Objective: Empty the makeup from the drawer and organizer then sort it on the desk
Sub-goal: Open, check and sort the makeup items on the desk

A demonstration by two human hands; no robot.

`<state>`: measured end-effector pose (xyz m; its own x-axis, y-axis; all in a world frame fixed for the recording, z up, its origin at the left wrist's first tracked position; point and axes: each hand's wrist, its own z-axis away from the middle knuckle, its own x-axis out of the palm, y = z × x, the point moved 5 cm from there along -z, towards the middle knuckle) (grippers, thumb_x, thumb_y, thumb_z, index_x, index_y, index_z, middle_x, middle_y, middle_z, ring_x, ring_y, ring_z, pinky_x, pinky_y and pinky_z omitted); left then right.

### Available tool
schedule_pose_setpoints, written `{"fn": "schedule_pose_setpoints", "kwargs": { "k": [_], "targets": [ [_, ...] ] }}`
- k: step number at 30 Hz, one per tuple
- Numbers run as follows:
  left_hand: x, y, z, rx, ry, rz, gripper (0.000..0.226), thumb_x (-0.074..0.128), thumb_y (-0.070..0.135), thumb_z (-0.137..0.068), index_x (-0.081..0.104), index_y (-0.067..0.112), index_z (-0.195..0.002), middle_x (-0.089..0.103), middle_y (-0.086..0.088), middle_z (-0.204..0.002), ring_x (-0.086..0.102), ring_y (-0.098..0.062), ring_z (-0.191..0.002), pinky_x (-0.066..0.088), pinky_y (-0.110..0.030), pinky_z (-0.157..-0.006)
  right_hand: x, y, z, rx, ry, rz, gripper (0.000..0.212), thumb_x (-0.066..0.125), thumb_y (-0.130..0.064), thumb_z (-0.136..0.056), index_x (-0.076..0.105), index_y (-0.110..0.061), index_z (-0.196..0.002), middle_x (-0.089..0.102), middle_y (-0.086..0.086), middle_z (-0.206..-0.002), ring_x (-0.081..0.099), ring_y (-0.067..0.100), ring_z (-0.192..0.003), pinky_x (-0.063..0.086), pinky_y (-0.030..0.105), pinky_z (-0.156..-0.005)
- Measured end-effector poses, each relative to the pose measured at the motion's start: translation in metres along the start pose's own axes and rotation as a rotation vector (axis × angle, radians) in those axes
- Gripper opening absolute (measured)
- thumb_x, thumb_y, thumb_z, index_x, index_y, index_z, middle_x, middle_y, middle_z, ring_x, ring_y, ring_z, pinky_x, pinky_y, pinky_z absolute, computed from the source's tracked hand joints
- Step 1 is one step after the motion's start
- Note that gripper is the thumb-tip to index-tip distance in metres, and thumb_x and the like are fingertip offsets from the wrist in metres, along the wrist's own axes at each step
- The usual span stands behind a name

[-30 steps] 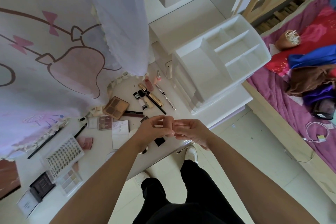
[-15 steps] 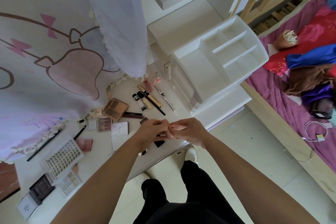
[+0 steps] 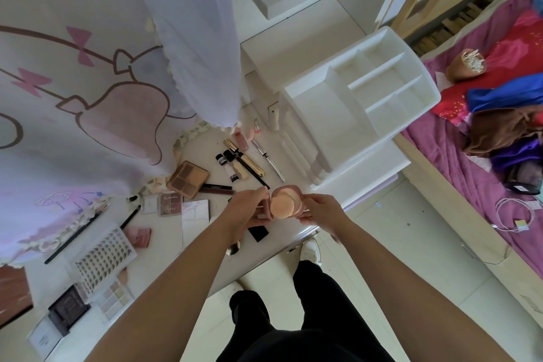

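A round pink powder compact (image 3: pixel 285 203) hangs open above the front edge of the white desk (image 3: pixel 164 247), its peach puff showing. My left hand (image 3: pixel 249 209) grips its left side and my right hand (image 3: pixel 321 213) its right side. The white organizer (image 3: pixel 361 109) stands at the desk's right end with bare compartments. Makeup lies spread on the desk: a brown eyeshadow palette (image 3: pixel 188 175), a gold tube (image 3: pixel 245 157), small black-capped bottles (image 3: pixel 223 161), a white palette (image 3: pixel 195 216) and a lash tray (image 3: pixel 102 256).
A pink cartoon curtain (image 3: pixel 73 97) hangs along the desk's back. A black square (image 3: pixel 258 233) lies under my left wrist. Right of the desk is a bed (image 3: pixel 482 141) with clothes and a white cable (image 3: pixel 514 214). My legs stand on pale floor tiles.
My hands were pressed together around the closed compact. Now they have parted slightly and the compact is open, showing the puff.
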<state>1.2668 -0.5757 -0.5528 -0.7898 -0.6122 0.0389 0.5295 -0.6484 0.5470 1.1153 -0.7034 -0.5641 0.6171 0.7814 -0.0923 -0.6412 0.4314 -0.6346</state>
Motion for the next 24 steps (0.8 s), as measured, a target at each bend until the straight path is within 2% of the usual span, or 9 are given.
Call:
{"fn": "schedule_pose_setpoints", "kwargs": {
  "k": [3, 7, 9, 11, 13, 15, 17, 20, 24],
  "targets": [
    [0.007, 0.001, -0.003, 0.011, 0.05, 0.011, 0.029, 0.058, 0.028, -0.097, 0.065, 0.002, -0.084, 0.072, -0.015, -0.095, 0.07, -0.027, -0.1, 0.061, -0.041, -0.083, -0.005, 0.007, -0.004, -0.022, 0.1, 0.119, 0.028, 0.05, -0.015, -0.099, 0.074, -0.016, -0.115, 0.076, 0.009, -0.092, 0.073, 0.023, -0.083, 0.061, 0.037, -0.085],
    [0.013, 0.0, -0.011, 0.024, 0.054, 0.005, 0.032, 0.057, 0.032, -0.097, 0.067, 0.007, -0.079, 0.07, -0.015, -0.094, 0.069, -0.025, -0.1, 0.06, -0.037, -0.085, -0.013, 0.008, -0.005, -0.058, 0.236, 0.289, 0.025, 0.056, -0.023, -0.097, 0.074, -0.021, -0.114, 0.075, -0.001, -0.08, 0.07, 0.013, -0.078, 0.059, 0.032, -0.082],
    [0.014, 0.0, -0.014, 0.012, 0.051, 0.007, 0.026, 0.059, 0.031, -0.094, 0.07, 0.008, -0.093, 0.072, -0.016, -0.103, 0.069, -0.024, -0.102, 0.059, -0.039, -0.089, -0.013, 0.005, -0.002, -0.109, 0.271, 0.385, 0.033, 0.058, -0.025, -0.095, 0.065, -0.018, -0.126, 0.073, -0.001, -0.095, 0.065, 0.014, -0.089, 0.054, 0.031, -0.084],
    [0.014, -0.001, -0.015, 0.012, 0.034, -0.012, 0.022, 0.059, 0.028, -0.091, 0.07, 0.009, -0.087, 0.073, -0.016, -0.102, 0.07, -0.025, -0.102, 0.058, -0.041, -0.092, -0.007, 0.003, 0.001, -0.2, 0.263, 0.492, 0.047, 0.065, -0.03, -0.09, 0.055, -0.022, -0.136, 0.063, 0.004, -0.113, 0.061, 0.018, -0.099, 0.047, 0.029, -0.086],
    [0.014, -0.002, -0.015, 0.022, 0.013, -0.018, 0.02, 0.059, 0.024, -0.089, 0.067, 0.009, -0.079, 0.072, -0.015, -0.095, 0.07, -0.026, -0.101, 0.057, -0.042, -0.093, 0.001, 0.002, 0.005, -0.289, 0.235, 0.608, 0.061, 0.074, -0.041, -0.083, 0.049, -0.031, -0.138, 0.051, 0.004, -0.122, 0.06, 0.021, -0.098, 0.049, 0.033, -0.088],
    [0.014, -0.001, -0.012, 0.035, 0.033, 0.009, 0.025, 0.06, 0.03, -0.094, 0.07, 0.007, -0.091, 0.073, -0.013, -0.098, 0.07, -0.025, -0.101, 0.058, -0.04, -0.091, 0.008, 0.004, 0.007, -0.355, 0.199, 0.712, 0.073, 0.08, -0.048, -0.076, 0.045, -0.037, -0.139, 0.041, 0.001, -0.127, 0.055, 0.018, -0.093, 0.05, 0.036, -0.088],
    [0.013, -0.001, -0.011, 0.04, 0.056, 0.021, 0.027, 0.06, 0.032, -0.096, 0.071, 0.008, -0.099, 0.072, -0.013, -0.1, 0.07, -0.022, -0.099, 0.059, -0.038, -0.09, 0.012, 0.007, 0.005, -0.403, 0.196, 0.788, 0.073, 0.081, -0.046, -0.075, 0.046, -0.033, -0.138, 0.039, 0.003, -0.129, 0.06, 0.023, -0.094, 0.052, 0.037, -0.085],
    [0.013, -0.002, -0.01, 0.027, 0.045, 0.012, 0.016, 0.059, 0.019, -0.087, 0.07, 0.008, -0.088, 0.071, -0.011, -0.093, 0.07, -0.02, -0.093, 0.059, -0.038, -0.088, 0.012, 0.009, 0.002, -0.429, 0.272, 0.762, 0.059, 0.078, -0.039, -0.081, 0.053, -0.023, -0.132, 0.043, 0.007, -0.126, 0.067, 0.034, -0.092, 0.057, 0.04, -0.077],
    [0.015, 0.0, -0.009, 0.026, 0.062, 0.026, 0.019, 0.057, 0.019, -0.089, 0.068, 0.004, -0.094, 0.071, -0.007, -0.087, 0.069, -0.019, -0.088, 0.059, -0.037, -0.089, 0.004, 0.011, 0.003, -0.383, 0.336, 0.708, 0.061, 0.077, -0.038, -0.082, 0.053, -0.015, -0.133, 0.045, 0.009, -0.124, 0.065, 0.035, -0.092, 0.055, 0.04, -0.078]
  ]
}}
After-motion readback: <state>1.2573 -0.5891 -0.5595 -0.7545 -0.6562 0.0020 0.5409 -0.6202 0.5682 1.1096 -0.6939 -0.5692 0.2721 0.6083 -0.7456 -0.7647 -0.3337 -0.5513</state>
